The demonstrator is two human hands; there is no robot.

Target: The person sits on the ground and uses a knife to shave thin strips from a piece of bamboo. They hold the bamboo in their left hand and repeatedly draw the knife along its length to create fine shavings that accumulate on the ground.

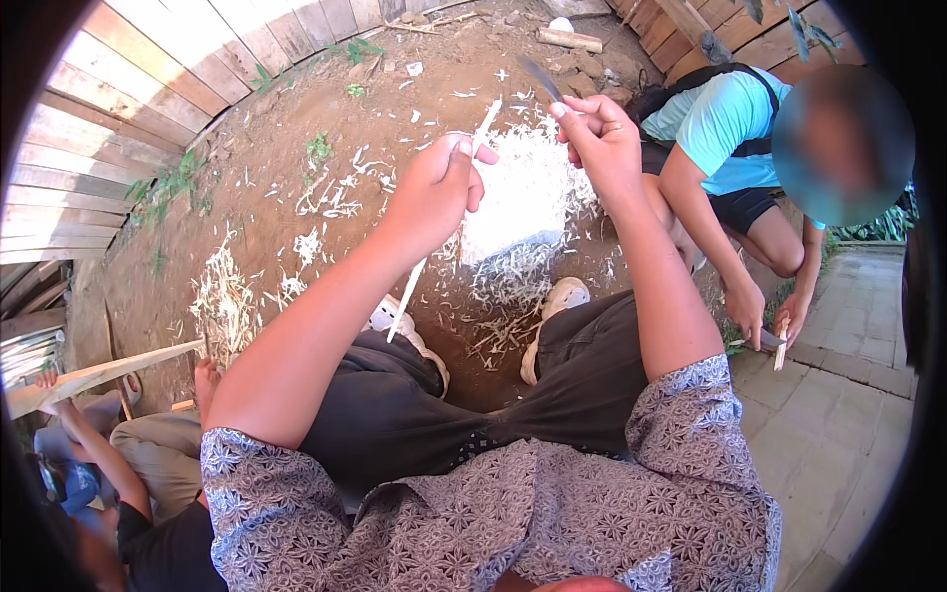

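Note:
Out in front of me, my left hand (pixel 442 192) is closed around a thin pale wooden stick (pixel 407 298). The stick slants from above my fingers down past my wrist toward my knee. My right hand (pixel 604 143) grips a knife (pixel 540 79), its dark blade pointing up and to the left, apart from the stick. The knife's handle is mostly hidden by my fingers. Below and between my hands, a brightly sunlit heap of wood shavings (pixel 518 261) lies on the ground in front of my feet.
On the right, a crouching person in a light blue shirt (pixel 725 123) works a knife on a short wood piece (pixel 781 340). At lower left, another person holds a long wooden plank (pixel 109 378). Plank walls (pixel 118 109) bound the dirt ground; paving (pixel 819 434) lies right.

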